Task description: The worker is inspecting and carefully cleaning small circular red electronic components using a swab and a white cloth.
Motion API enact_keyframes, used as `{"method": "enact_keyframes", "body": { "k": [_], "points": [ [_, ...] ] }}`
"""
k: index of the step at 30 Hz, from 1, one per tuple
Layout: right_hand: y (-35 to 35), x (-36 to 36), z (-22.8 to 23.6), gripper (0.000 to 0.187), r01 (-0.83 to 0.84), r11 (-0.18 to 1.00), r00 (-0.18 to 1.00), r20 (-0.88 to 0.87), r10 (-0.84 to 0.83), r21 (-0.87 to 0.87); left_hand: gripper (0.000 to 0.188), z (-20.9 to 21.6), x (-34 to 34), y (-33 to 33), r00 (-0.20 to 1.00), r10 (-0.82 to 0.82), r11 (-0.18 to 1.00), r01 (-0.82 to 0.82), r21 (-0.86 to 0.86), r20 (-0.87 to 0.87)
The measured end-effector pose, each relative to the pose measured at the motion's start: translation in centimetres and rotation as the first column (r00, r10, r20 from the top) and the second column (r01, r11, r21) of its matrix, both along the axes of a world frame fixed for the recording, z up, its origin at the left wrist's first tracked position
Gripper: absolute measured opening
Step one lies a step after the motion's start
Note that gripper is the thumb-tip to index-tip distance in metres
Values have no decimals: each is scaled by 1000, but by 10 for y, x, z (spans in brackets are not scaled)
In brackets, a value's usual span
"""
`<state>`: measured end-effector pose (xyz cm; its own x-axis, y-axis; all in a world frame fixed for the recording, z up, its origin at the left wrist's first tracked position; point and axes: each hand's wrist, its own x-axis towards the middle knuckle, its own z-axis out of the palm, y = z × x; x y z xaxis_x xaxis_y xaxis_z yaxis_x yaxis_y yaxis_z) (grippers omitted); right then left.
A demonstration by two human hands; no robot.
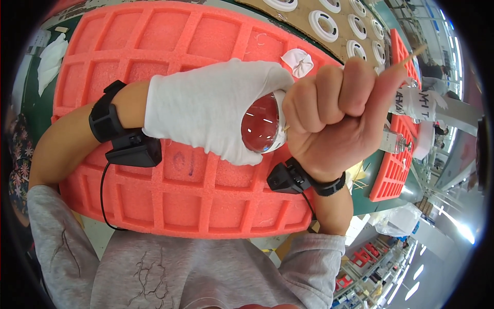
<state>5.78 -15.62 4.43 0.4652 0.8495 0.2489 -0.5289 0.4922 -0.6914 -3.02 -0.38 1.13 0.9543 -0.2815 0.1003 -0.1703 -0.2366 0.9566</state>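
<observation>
Glossy red glass dome (261,123) sits cupped in the white-gloved left hand (213,110); probably slippery and fragile. Bare right hand (337,113), fisted, pinches a thin wooden stick (411,55).

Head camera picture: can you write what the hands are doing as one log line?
left hand: white glove, holds red glossy dome | right hand: bare fist, pinches thin wooden stick | under hands: orange foam grid tray

A dark green table (382,181) shows at the right and upper left of the frame. A big orange foam grid tray (170,195) fills the centre, a smaller orange tray (393,170) lies at the right, cardboard (329,44) with white rings (323,24) sits at the upper right, and white cloths (50,61) lie at the upper left
</observation>
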Motion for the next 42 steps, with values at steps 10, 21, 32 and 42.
{"method": "enact_keyframes", "body": {
  "k": [10, 21, 32, 42],
  "points": [
    [-3, -7, 0, 61, -12, 998, 966, 257, 27, -60, 54, 1, 0, 5, 998, -67, 998, 67, 13, 0],
    [-1, -6, -1, 61, 115, 993, 993, -21, -114, 19, 51, -7, 0, 1, 989, 35, 999, -39, 23, 144],
    [-9, -28, -2, 61, 228, 969, 836, 529, -146, -93, 56, 1, -4, 2, 999, -41, 997, 40, -71, -13],
    [-8, -19, -1, 60, 146, 989, 939, 309, -150, 37, 59, 4, -2, 4, 999, -32, 999, 32, 4, 28]
  ]
}}
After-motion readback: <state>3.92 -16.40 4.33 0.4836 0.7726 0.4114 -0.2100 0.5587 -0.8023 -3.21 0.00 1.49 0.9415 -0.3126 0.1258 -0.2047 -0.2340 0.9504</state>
